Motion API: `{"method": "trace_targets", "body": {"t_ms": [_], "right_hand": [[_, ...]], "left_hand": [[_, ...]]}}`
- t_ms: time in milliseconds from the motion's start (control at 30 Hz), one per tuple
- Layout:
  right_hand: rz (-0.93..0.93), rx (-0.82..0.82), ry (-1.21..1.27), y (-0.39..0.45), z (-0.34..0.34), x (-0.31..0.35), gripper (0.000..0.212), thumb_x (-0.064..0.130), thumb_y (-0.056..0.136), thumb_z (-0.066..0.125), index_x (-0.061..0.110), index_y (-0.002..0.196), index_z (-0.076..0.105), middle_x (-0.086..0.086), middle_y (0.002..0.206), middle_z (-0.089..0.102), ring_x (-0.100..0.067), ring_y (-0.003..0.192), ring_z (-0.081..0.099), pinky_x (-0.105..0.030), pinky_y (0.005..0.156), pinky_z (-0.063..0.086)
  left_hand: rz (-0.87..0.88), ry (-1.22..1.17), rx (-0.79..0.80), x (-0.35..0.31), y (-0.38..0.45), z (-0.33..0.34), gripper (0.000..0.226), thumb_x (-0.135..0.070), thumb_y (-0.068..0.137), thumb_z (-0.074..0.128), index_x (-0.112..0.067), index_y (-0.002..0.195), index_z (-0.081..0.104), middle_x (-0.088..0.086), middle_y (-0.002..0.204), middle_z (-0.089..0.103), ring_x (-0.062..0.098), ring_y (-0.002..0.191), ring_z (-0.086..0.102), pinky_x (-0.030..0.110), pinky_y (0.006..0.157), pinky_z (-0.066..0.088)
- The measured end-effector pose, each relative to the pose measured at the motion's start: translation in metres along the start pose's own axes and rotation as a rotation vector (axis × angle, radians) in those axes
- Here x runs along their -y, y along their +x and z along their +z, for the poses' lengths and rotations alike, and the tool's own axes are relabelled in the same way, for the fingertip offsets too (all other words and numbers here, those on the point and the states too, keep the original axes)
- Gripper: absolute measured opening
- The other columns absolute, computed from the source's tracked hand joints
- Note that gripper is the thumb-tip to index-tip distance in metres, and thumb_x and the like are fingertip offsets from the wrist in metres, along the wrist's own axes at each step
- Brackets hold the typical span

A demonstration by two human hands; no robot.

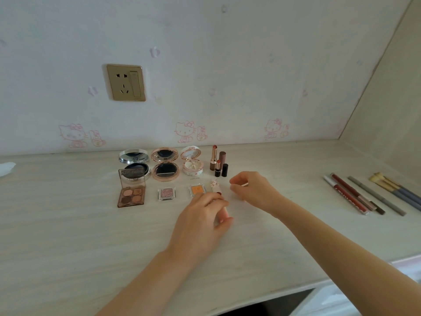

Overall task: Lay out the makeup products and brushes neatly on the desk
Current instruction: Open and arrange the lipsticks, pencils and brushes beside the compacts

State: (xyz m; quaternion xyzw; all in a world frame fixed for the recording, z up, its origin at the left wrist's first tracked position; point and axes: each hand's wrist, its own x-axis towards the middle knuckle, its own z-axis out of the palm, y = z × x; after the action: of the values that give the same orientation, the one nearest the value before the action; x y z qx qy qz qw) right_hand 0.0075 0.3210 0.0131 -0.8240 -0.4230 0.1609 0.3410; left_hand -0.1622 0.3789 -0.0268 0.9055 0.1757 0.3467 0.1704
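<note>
On the pale wood-grain counter (68,224), the orange single eyeshadow pan (197,189) serves as the anchor. Just right of it the left hand (200,222) pinches a small floral-patterned lipstick (216,187) between curled fingers, the tube tilted and its red end showing near the fingertips. Further right of the pan, the right hand (251,188) has its fingers curled around something small and pale, likely the lipstick's cap (243,184), though too little shows to be sure.

Left of the pan lies a pink glitter eyeshadow pan (165,193), and further left an open four-colour eyeshadow palette (131,192) with its clear lid raised. Behind the pan, toward the wall, stand three open compacts in a row: a silver one (134,164), a rose-gold one (165,164), and a white floral one (191,164). Behind and to the right of the pan two uncapped lipsticks (216,164) stand upright with their caps beside them.

Well to the right of the pan lie lip pencils (348,195) and a grey pencil (376,195) side by side, with yellow-tipped brushes (391,187) beyond them. Far left of the pan, a crumpled tissue (6,168) sits at the frame edge.
</note>
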Motion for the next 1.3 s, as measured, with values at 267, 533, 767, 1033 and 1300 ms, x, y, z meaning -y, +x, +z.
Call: {"method": "trace_targets", "body": {"t_ms": [267,533,767,1033,1300], "right_hand": [[-0.122,-0.086,-0.305,-0.046,-0.034,-0.042,0.03,0.027,0.094,0.053,0.018,0.123,0.058,0.004,0.12,0.06,-0.011,0.11,0.055,-0.017,0.087,0.04],[-0.051,-0.208,-0.425,-0.09,-0.086,-0.094,0.03,0.027,0.095,0.052,0.019,0.123,0.057,0.004,0.12,0.059,-0.011,0.109,0.055,-0.021,0.09,0.042],[0.034,-0.333,-0.486,-0.11,-0.127,-0.147,0.029,0.024,0.093,0.055,0.016,0.121,0.06,0.001,0.116,0.062,-0.016,0.108,0.054,-0.028,0.092,0.046],[0.121,-0.429,-0.567,-0.106,-0.15,-0.19,0.029,0.017,0.09,0.057,0.011,0.118,0.061,-0.007,0.11,0.06,-0.025,0.104,0.052,-0.038,0.089,0.049],[0.125,-0.433,-0.574,-0.098,-0.155,-0.198,0.029,0.02,0.092,0.056,0.012,0.119,0.06,-0.004,0.108,0.057,-0.021,0.098,0.049,-0.032,0.08,0.048]], "left_hand": [[0.073,0.026,0.044,-0.023,0.017,0.005,0.017,-0.023,0.088,0.063,-0.017,0.101,0.072,-0.009,0.089,0.068,0.008,0.102,0.055,0.023,0.074,0.047],[0.037,-0.075,0.267,-0.073,0.061,0.052,0.027,-0.024,0.094,0.051,-0.022,0.116,0.066,-0.008,0.109,0.066,0.005,0.117,0.047,0.033,0.09,0.046],[0.064,-0.124,0.404,-0.114,0.098,0.118,0.03,-0.02,0.092,0.05,-0.017,0.118,0.064,-0.002,0.115,0.066,0.016,0.12,0.046,0.034,0.093,0.046],[-0.002,-0.116,0.428,-0.144,0.143,0.174,0.034,-0.019,0.091,0.048,-0.015,0.123,0.06,0.01,0.12,0.06,0.022,0.122,0.046,0.034,0.096,0.044],[-0.141,-0.144,0.573,-0.152,0.18,0.213,0.056,-0.035,0.093,0.05,-0.013,0.143,0.036,0.014,0.144,0.043,0.029,0.134,0.037,0.036,0.109,0.033]]}}
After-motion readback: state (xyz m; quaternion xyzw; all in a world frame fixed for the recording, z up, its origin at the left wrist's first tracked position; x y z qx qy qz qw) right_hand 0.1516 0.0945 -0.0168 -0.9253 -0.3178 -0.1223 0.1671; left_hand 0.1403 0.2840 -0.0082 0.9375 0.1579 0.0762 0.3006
